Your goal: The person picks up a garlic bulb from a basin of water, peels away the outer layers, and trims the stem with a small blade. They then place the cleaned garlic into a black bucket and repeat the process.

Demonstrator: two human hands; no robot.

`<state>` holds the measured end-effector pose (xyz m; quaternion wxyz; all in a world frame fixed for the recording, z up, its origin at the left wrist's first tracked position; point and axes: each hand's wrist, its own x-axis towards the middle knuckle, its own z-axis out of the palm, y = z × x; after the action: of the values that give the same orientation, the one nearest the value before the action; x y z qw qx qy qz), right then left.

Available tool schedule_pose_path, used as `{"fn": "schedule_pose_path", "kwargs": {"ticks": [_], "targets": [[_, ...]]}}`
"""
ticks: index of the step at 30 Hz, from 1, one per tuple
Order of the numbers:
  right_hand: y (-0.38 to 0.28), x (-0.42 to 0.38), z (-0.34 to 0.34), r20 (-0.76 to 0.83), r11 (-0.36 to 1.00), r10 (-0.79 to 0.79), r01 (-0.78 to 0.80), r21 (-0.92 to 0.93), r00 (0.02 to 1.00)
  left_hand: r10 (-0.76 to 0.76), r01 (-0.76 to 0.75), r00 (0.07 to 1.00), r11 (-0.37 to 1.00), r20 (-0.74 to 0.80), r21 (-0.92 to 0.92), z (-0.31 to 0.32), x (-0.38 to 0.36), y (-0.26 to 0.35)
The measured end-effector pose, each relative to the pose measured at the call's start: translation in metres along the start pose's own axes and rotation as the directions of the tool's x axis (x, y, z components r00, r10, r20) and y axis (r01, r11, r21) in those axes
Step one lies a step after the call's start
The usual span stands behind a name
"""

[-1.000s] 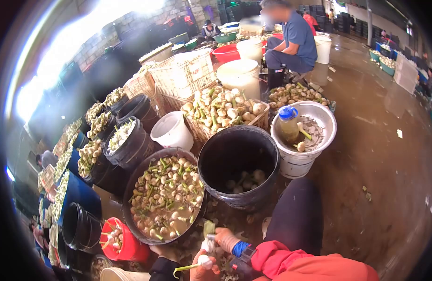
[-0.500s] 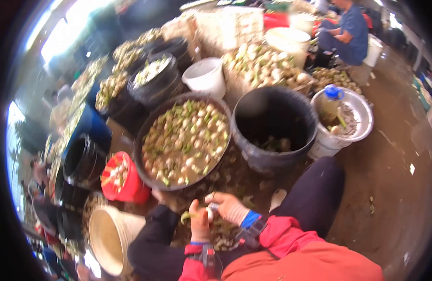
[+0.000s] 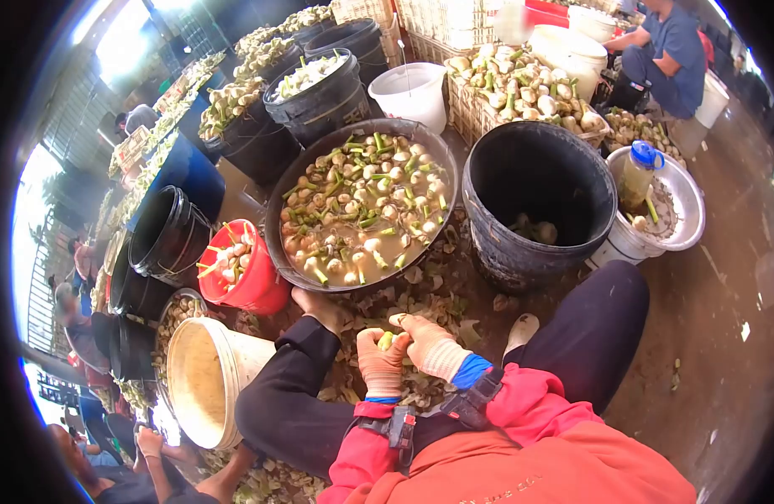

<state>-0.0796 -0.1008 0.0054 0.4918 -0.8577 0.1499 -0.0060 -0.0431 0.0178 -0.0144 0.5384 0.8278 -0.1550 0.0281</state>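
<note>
In front of my body, my left hand (image 3: 381, 366) is closed round a small bulb with a green stalk (image 3: 386, 340); most of it is hidden by the fingers. My right hand (image 3: 433, 346) touches the left one, its fingers pressed together near the stalk, with a small pale piece (image 3: 397, 319) at its fingertips. Both hands wear light gloves. Beyond them stands a wide dark basin (image 3: 273, 220) of murky water with many pale bulbs and green stalks. A tall black bucket (image 3: 521, 273), with a few bulbs low inside, is to its right.
A red bucket (image 3: 265, 294) and a cream bucket (image 3: 248, 357) stand at the left. A blue-capped bottle (image 3: 636, 181) rests in a white tub (image 3: 685, 206) at the right. Peelings (image 3: 429, 290) litter the floor. A person in blue (image 3: 676, 63) sits at the upper right.
The view has shifted, so the basin and buckets appear higher and farther right. My right hand has moved in against my left; the white bulb seen between them before is now mostly covered.
</note>
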Motion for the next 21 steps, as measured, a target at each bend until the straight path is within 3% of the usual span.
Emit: {"fn": "schedule_pose_path", "kwargs": {"ticks": [3, 4, 5, 6, 9, 11, 14, 15, 17, 18, 19, 21], "targets": [[0.008, 0.002, 0.004, 0.003, 0.999, -0.019, 0.019, -0.045, 1.0, 0.035, -0.034, 0.998, 0.999, 0.056, -0.021, -0.001, 0.0, 0.0], [0.013, 0.002, 0.005, 0.022, 0.992, 0.003, -0.005, 0.123, 1.0, -0.114, 0.163, 0.979, 0.936, 0.17, -0.311, -0.003, 0.0, -0.001], [0.018, 0.003, 0.007, 0.047, 0.958, 0.02, -0.032, 0.285, 0.999, -0.22, 0.366, 0.923, 0.756, 0.316, -0.543, -0.007, 0.0, 0.002], [0.021, 0.009, 0.013, 0.08, 0.852, 0.102, -0.128, 0.507, 0.992, -0.246, 0.449, 0.885, 0.679, 0.396, -0.581, -0.015, 0.002, 0.005], [0.035, 0.013, 0.007, 0.1, 0.874, 0.202, -0.225, 0.431, 0.974, -0.336, 0.565, 0.825, 0.449, 0.455, -0.692, -0.019, 0.0, 0.013], [0.055, 0.019, 0.013, 0.064, 0.889, 0.203, -0.212, 0.407, 0.977, -0.37, 0.521, 0.846, 0.424, 0.383, -0.741, -0.019, 0.006, 0.011], [0.055, 0.026, 0.001, 0.052, 0.687, 0.44, -0.373, 0.624, 0.897, -0.471, 0.517, 0.804, 0.255, 0.362, -0.817, -0.024, 0.011, 0.006], [0.051, 0.023, -0.001, 0.052, 0.686, 0.439, -0.372, 0.625, 0.897, -0.487, 0.535, 0.785, 0.222, 0.382, -0.815, -0.026, 0.012, 0.002], [0.04, 0.015, -0.007, -0.019, 0.893, 0.099, -0.08, 0.444, 0.995, -0.447, 0.57, 0.768, 0.15, 0.459, -0.808, -0.028, 0.012, -0.004], [0.03, 0.011, -0.012, 0.053, 0.82, 0.034, -0.059, 0.57, 0.998, -0.4, 0.605, 0.747, 0.077, 0.532, -0.792, -0.028, 0.012, -0.004], [0.019, 0.008, -0.016, 0.051, 0.818, 0.039, -0.061, 0.572, 0.998, -0.4, 0.61, 0.743, 0.077, 0.536, -0.788, -0.026, 0.011, -0.003], [0.001, 0.002, -0.023, 0.273, 0.597, 0.108, -0.282, 0.751, 0.956, -0.445, 0.517, 0.841, 0.492, 0.308, -0.701, -0.019, 0.008, 0.004]]}}
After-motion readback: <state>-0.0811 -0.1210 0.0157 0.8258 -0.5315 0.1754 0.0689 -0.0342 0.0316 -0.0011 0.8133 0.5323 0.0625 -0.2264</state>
